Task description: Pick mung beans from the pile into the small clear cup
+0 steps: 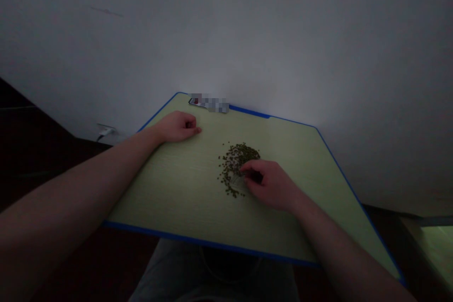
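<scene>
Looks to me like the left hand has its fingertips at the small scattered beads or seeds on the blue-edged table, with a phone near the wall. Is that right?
Not quite: the head view shows the right hand at the beads or seeds. The blue-edged table and the phone near the wall are as you say.

From the seeds [247, 152] on the tabletop [177, 188], the right hand [268, 180] sits at four o'clock, left hand [177, 126] at ten, phone [208, 103] at eleven.

Wall [247, 33], pale grey, with one faint mark [106, 11] at upper left and a white plug [106, 131] low down. Table [170, 193], yellowish with blue edging [212, 244], stands close before it. Floor [102, 269], dark; light, dim throughout.
</scene>
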The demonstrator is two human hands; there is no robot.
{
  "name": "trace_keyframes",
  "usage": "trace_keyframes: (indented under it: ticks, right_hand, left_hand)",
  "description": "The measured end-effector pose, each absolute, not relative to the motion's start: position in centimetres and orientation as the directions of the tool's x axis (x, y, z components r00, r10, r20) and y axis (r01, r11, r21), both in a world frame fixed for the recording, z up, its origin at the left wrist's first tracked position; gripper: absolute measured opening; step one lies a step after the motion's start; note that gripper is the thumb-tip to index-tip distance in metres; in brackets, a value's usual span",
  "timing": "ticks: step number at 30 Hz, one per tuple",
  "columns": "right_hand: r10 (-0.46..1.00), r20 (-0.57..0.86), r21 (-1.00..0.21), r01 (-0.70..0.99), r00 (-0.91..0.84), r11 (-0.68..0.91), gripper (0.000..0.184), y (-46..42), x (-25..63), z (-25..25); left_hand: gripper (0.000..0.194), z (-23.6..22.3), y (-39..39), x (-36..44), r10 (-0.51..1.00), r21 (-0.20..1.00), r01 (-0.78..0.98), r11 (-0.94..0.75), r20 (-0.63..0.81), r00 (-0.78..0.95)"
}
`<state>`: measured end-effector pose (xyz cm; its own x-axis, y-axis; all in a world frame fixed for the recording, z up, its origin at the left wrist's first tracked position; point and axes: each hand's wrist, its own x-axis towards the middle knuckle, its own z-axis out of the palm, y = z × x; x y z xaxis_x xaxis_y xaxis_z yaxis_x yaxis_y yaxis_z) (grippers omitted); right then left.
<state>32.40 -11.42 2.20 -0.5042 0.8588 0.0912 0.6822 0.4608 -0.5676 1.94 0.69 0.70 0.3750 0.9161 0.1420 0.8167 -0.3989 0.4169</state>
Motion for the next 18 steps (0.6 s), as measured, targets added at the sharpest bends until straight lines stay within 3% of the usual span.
trace_keyframes:
  ticks: [18]
  right_hand:
    - [0.848, 0.104, -0.564, 0.671, -0.52, 0.481, 0.028, -11.53, 32.44, 2.18]
  left_hand:
    - [0.036, 0.45, 0.87, 1.79, 0.918, 0.404, 0.825, -0.396, 0.146, 0.369]
